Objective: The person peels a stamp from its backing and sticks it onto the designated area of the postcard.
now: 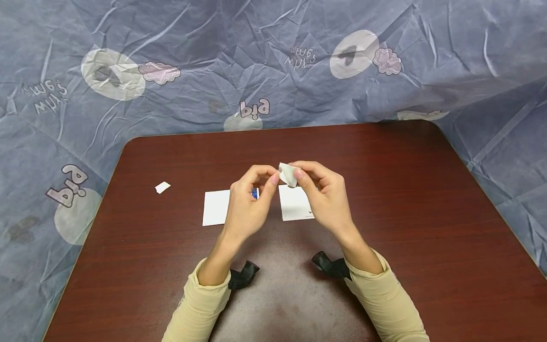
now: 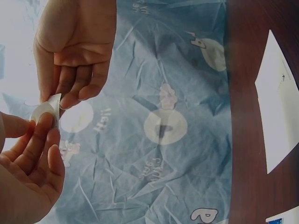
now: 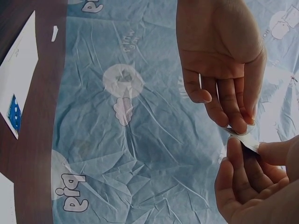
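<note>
Both hands hold a small, bent piece of white paper above the table, between their fingertips. My right hand pinches its right side between thumb and forefinger. At the left edge, the thumb and forefinger of my left hand pinch it. Seen from the left wrist, the paper has a rounded, paler part beside a straight-edged corner. Under the left hand lies a white card with a blue printed patch, partly covered. Another white card with small dark print lies below the right hand, which hides its right side.
A small white scrap lies on the dark red-brown table, left of the cards. A wrinkled blue cloth with printed figures hangs behind the table. Black wrist devices are worn at both sleeves.
</note>
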A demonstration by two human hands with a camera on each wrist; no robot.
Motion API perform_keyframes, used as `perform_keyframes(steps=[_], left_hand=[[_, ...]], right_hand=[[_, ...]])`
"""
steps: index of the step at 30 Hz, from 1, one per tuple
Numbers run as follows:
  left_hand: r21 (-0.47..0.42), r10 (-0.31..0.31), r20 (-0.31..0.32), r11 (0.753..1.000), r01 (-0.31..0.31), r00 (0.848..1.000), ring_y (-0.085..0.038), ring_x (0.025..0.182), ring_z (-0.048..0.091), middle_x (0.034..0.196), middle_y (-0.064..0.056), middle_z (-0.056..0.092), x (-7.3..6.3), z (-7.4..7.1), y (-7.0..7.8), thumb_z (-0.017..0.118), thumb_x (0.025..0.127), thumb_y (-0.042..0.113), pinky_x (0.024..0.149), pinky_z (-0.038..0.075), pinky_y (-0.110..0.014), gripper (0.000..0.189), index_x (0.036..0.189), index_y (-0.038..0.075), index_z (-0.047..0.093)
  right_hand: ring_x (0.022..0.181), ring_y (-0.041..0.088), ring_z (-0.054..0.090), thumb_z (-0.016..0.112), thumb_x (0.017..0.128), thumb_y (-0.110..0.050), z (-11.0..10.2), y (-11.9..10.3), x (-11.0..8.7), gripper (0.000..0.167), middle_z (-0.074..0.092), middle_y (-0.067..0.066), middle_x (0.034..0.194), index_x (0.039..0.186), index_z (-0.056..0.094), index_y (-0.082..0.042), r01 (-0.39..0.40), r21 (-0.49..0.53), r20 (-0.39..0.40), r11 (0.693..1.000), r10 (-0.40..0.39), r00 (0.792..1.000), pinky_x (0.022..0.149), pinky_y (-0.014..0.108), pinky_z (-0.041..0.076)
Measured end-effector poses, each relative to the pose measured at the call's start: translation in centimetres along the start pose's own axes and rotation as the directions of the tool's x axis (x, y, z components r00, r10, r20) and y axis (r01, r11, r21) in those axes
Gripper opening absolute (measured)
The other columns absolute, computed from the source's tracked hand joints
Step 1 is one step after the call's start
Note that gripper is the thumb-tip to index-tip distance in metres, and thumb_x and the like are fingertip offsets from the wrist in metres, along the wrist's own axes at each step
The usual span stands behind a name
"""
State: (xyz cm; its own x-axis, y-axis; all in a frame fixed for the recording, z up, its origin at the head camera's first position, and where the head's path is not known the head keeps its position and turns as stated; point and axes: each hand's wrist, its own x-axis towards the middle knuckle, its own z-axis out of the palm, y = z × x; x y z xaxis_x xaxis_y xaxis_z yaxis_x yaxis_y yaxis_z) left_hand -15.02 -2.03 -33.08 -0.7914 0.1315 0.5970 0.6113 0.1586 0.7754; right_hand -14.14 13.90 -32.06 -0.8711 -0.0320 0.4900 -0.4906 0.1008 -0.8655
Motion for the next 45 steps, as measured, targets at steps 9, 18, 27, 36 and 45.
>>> perform_keyframes(steps=[9,18,27,36,45], left_hand=[[-0.012,-0.013,-0.001,1.000,0.013,1.000,-0.014,0.061,0.050,0.080,-0.005,0.067,-0.05,-0.05,0.05,0.059,0.094,0.005,0.052,0.036,-0.024,0.006,0.095,0.001,0.064],[-0.017,-0.013,0.003,1.000,0.013,1.000,-0.014,0.061,0.050,0.080,-0.004,0.067,-0.06,-0.09,0.04,0.059,0.094,0.005,0.052,0.036,-0.024,0.006,0.095,0.002,0.064],[-0.013,-0.011,0.001,1.000,0.011,1.000,-0.014,0.060,0.050,0.080,-0.003,0.066,-0.07,-0.13,0.17,0.059,0.094,0.006,0.052,0.035,-0.024,0.006,0.095,0.002,0.064],[-0.025,-0.024,0.003,0.999,0.024,1.000,-0.014,0.062,0.051,0.081,-0.003,0.067,-0.06,-0.17,0.32,0.059,0.094,0.007,0.054,0.037,-0.026,0.006,0.095,0.003,0.064],[-0.034,-0.036,0.004,0.999,0.036,0.999,-0.014,0.062,0.051,0.081,-0.003,0.066,-0.07,-0.21,0.39,0.058,0.094,0.006,0.055,0.038,-0.025,0.007,0.095,0.002,0.064]], right_hand=[[0.074,0.015,0.064,0.056,0.094,0.002,-0.02,-0.08,-0.02,0.016,0.070,0.011,0.092,0.106,0.065,0.008,-0.013,0.021,-0.006,1.000,0.013,1.000,0.058,0.024,0.049],[0.071,0.014,0.064,0.056,0.093,0.002,0.00,-0.04,-0.05,0.016,0.069,0.014,0.089,0.105,0.066,0.007,-0.024,0.008,-0.015,1.000,0.024,1.000,0.055,0.023,0.049],[0.071,0.015,0.062,0.055,0.094,0.002,-0.02,0.05,-0.07,0.016,0.069,0.007,0.085,0.105,0.065,0.009,-0.005,0.028,-0.011,1.000,0.006,1.000,0.061,0.025,0.051],[0.072,0.015,0.062,0.054,0.094,0.003,0.06,0.16,0.06,0.015,0.068,0.007,0.081,0.104,0.063,0.010,0.008,0.032,-0.023,0.999,-0.007,1.000,0.069,0.028,0.051],[0.068,0.018,0.060,0.054,0.096,-0.002,-0.01,0.58,0.00,0.016,0.067,0.006,0.076,0.104,0.063,0.009,0.018,0.054,-0.005,0.998,-0.018,1.000,0.067,0.028,0.049]])
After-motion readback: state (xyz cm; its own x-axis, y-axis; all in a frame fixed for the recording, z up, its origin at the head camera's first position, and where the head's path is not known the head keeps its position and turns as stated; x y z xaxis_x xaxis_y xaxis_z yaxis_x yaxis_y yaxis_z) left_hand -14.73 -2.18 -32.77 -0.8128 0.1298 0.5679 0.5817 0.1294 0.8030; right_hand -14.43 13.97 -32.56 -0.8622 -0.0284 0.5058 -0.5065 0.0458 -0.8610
